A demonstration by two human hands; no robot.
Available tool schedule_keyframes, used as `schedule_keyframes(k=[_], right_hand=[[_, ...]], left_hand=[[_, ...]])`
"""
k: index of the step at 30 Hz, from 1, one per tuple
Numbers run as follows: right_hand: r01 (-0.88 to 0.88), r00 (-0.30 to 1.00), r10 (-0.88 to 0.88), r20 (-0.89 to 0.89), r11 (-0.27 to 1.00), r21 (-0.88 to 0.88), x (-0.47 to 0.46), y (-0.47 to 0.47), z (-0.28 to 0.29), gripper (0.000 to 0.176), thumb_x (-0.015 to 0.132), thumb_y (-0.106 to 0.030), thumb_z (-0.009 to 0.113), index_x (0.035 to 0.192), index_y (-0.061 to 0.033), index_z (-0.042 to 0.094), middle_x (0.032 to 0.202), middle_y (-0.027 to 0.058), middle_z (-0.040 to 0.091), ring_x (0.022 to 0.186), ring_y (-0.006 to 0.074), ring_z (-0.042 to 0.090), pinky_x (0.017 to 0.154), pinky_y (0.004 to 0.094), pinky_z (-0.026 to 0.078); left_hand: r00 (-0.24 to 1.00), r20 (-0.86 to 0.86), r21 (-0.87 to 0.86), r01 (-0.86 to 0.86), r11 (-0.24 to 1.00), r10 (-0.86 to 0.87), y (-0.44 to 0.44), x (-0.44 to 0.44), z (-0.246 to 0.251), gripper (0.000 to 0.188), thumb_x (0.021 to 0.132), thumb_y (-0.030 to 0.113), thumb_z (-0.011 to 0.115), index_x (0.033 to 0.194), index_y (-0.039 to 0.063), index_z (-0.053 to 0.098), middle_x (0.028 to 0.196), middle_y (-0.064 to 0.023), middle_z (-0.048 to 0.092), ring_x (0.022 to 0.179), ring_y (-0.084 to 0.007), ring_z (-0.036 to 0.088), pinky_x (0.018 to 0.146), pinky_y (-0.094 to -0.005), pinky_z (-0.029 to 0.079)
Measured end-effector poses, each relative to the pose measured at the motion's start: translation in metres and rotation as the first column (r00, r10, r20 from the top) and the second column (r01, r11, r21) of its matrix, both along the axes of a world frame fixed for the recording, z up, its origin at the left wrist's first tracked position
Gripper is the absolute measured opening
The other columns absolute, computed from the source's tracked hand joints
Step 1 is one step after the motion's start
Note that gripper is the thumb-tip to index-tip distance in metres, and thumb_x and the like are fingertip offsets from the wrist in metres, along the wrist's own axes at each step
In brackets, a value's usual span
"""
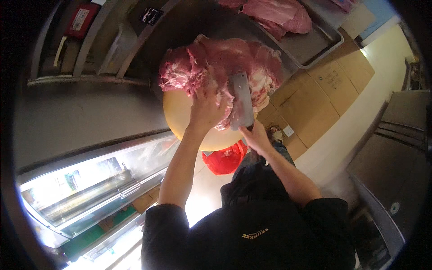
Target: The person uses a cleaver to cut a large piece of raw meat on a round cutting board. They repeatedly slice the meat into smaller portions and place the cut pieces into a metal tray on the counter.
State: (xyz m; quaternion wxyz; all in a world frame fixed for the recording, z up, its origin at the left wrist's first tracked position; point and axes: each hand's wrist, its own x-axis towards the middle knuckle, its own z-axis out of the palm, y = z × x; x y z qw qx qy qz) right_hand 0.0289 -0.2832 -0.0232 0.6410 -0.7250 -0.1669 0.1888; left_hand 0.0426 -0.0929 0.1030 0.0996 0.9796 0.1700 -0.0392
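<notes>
A large piece of raw meat (233, 54) lies on a round, pale yellow cutting board (179, 111). My left hand (209, 106) presses on the near left part of the meat, its fingertips partly lost among the folds. In my right hand (255, 136) is the handle of a cleaver (242, 101), whose broad metal blade points away from me over the meat, right of my left hand. The blade's lower edge is hard to make out against the meat.
More raw meat (280, 17) sits in a metal tray (324, 50) at the back right. A red plastic bag (226, 160) hangs or stands below the board's near edge. Flattened cardboard (320, 91) covers the floor at right; a glass display case (94, 182) stands at left.
</notes>
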Motion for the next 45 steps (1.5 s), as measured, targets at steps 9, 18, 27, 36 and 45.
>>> schedule_keyframes(k=[9,18,27,36,45], right_hand=[[-0.044,0.952,0.024,-0.305,0.997,-0.06,-0.078,-0.008,0.044,0.025,0.095,-0.015,0.061,0.109,0.0041,0.053,0.064,0.0066,0.056,0.04,0.014,0.053,0.038,0.0302,0.042],[0.059,0.875,-0.121,-0.469,0.988,-0.145,-0.065,0.035,0.05,0.028,0.093,-0.015,0.061,0.109,0.0074,0.054,0.076,0.0133,0.061,0.057,0.0181,0.061,0.051,0.0338,0.048],[0.148,0.883,-0.186,-0.431,0.982,-0.119,-0.106,0.055,0.049,0.043,0.092,-0.022,0.063,0.113,0.0126,0.049,0.094,0.0258,0.064,0.083,0.0355,0.066,0.073,0.0429,0.052],[0.225,0.807,-0.234,-0.542,0.971,-0.084,-0.121,0.072,0.045,0.036,0.092,-0.016,0.064,0.111,0.0112,0.052,0.096,0.0226,0.065,0.086,0.0331,0.066,0.078,0.0394,0.051],[-0.055,0.911,-0.025,-0.412,0.982,-0.182,-0.174,0.069,0.06,0.039,0.089,-0.023,0.067,0.108,0.0086,0.053,0.083,0.0241,0.066,0.077,0.0375,0.066,0.072,0.0448,0.052]], left_hand=[[0.972,-0.21,0.43,0.19,0.883,-0.107,-0.029,0.016,-0.021,0.065,0.078,0.026,0.07,0.135,0.007,0.047,0.138,-0.0273,0.039,0.121,-0.0533,0.043,0.091,-0.0606,0.05],[0.994,-0.044,-0.047,0.095,0.994,-0.097,0.018,0.012,0.013,0.057,0.075,0.012,0.071,0.127,0.005,0.049,0.13,-0.0251,0.046,0.119,-0.0439,0.052,0.096,-0.0495,0.05],[0.999,-0.006,-0.328,0.046,0.944,-0.051,0.051,0.009,0.017,0.068,0.074,0.023,0.076,0.132,0.004,0.047,0.131,-0.0256,0.051,0.114,-0.044,0.057,0.095,-0.0482,0.051],[0.993,-0.115,-0.565,-0.046,0.824,-0.024,0.104,0.025,0.017,0.063,0.07,0.024,0.077,0.124,0.002,0.053,0.114,-0.021,0.063,0.103,-0.0343,0.063,0.091,-0.0397,0.051],[0.99,-0.11,-0.754,-0.026,0.656,-0.088,0.14,0.042,0.002,0.057,0.071,0.014,0.073,0.124,0.003,0.053,0.102,-0.0119,0.066,0.093,-0.0229,0.064,0.082,-0.0356,0.053]])
